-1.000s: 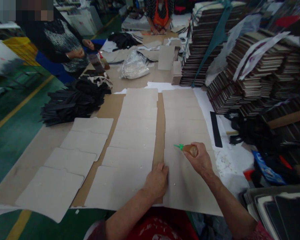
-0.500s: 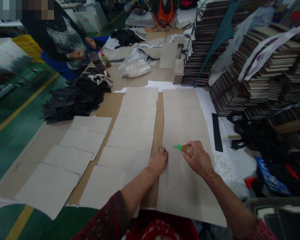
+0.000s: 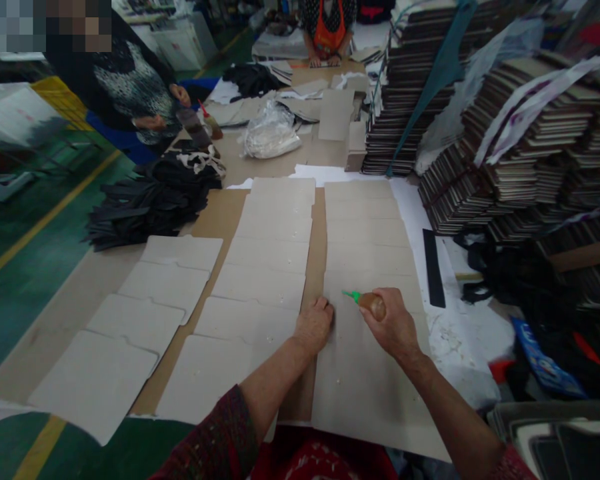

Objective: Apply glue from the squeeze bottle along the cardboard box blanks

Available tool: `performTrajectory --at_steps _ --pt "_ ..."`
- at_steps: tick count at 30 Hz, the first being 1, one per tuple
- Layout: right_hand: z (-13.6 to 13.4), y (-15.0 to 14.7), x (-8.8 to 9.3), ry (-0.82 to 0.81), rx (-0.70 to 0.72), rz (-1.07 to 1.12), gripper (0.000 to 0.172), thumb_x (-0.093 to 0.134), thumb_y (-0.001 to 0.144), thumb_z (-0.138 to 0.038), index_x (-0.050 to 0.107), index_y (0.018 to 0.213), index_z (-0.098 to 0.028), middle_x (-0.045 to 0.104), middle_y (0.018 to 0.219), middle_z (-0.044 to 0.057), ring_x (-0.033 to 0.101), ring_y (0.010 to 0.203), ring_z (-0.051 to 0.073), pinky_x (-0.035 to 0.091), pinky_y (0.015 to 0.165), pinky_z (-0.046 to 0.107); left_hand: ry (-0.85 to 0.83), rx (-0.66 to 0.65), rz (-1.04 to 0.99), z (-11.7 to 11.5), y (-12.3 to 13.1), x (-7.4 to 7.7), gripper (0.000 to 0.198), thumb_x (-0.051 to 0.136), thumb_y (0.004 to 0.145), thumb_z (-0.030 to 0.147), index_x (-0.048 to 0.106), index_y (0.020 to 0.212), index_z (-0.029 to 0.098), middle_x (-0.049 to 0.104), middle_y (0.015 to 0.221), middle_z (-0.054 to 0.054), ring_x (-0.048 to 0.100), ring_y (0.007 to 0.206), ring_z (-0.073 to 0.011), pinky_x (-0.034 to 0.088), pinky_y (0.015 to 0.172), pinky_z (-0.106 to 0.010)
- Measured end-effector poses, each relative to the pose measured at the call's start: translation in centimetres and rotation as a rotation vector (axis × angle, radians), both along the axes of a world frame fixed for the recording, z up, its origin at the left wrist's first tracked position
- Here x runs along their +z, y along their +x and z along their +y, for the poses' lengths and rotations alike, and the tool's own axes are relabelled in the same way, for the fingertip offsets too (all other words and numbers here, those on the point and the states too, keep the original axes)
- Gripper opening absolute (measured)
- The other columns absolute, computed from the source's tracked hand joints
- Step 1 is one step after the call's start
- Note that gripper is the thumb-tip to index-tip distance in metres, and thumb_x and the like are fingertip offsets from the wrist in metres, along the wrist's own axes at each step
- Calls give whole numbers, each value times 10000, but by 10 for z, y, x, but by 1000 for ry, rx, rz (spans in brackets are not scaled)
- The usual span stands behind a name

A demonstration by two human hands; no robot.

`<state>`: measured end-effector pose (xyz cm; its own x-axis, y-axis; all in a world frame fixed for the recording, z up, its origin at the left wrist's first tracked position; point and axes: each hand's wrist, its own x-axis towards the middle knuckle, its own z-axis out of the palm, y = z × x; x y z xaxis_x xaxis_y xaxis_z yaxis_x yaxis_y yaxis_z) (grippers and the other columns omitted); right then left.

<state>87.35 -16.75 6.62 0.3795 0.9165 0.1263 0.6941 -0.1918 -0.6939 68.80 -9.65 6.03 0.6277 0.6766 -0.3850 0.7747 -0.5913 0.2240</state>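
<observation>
My right hand (image 3: 393,327) is closed round a small brown glue bottle (image 3: 371,305) with a green nozzle, tip pointing left over the right column of grey cardboard sheets (image 3: 370,267). My left hand (image 3: 314,325) rests knuckles-up on the left edge of that column, fingers curled down on the board. Small white glue dots show on the sheet near my arms. A middle column of grey sheets (image 3: 270,253) and a left column (image 3: 150,300) lie overlapped on the brown table (image 3: 220,213).
A black strip (image 3: 433,267) lies right of the sheets. Tall stacks of boards (image 3: 505,147) fill the right side. A pile of black pieces (image 3: 150,200) and a plastic bag (image 3: 270,133) lie further back. One person (image 3: 125,87) stands at left, another (image 3: 325,33) at the far end.
Both my hands have moved up the right column of sheets, away from me. The left hand slid from the near sheet edge to beside the bottle's nozzle.
</observation>
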Motion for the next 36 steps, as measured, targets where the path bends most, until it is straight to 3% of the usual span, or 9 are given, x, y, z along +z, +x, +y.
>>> performTrajectory --at_steps 5,8,11,16,22,31,36 --pt "-11 43 11 110 -497 469 619 783 637 -524 554 1118 -208 628 955 41 613 824 219 525 755 416 -3 14 24 3 3 -2 462 438 852 9 515 1292 130 529 1288 -130 491 1190 -254 466 1010 -355" --pt "-29 76 23 128 -620 465 669 817 573 -536 571 1098 -202 624 933 33 602 809 221 514 751 422 -15 10 26 6 3 -1 480 466 816 -8 533 1273 121 516 1310 -141 495 1193 -251 473 1003 -343" --pt "-50 96 25 37 -557 300 651 806 568 -562 590 1062 -197 621 960 51 594 851 241 503 786 440 -25 -2 25 7 2 1 412 486 802 1 587 1182 124 520 1305 -140 509 1177 -247 487 985 -337" --pt "-72 101 7 -17 -382 78 539 721 691 -563 579 1084 -224 595 1066 62 587 961 248 491 856 423 -25 -6 39 9 1 -1 469 516 787 14 559 1236 141 398 1483 -117 474 1259 -253 464 1033 -344" --pt "-67 97 -1 -70 -276 -62 488 652 761 -554 552 1109 -227 569 1093 72 595 972 251 504 840 402 -31 -9 62 10 0 -6 521 507 810 31 511 1324 121 332 1558 -121 384 1371 -263 360 1138 -349" --pt "-60 102 7 -177 -200 -266 386 595 816 -493 527 1110 -252 564 1122 57 622 863 225 510 685 349 -40 -2 47 11 -1 -6 520 529 818 63 520 1329 156 337 1567 -101 364 1403 -238 323 1162 -326" --pt "-63 105 15 -212 -160 -285 356 603 818 -466 523 1099 -263 564 1097 39 627 847 218 505 673 342 -37 -2 30 11 -3 -7 507 532 814 63 538 1314 148 352 1556 -106 399 1373 -241 327 1158 -322"
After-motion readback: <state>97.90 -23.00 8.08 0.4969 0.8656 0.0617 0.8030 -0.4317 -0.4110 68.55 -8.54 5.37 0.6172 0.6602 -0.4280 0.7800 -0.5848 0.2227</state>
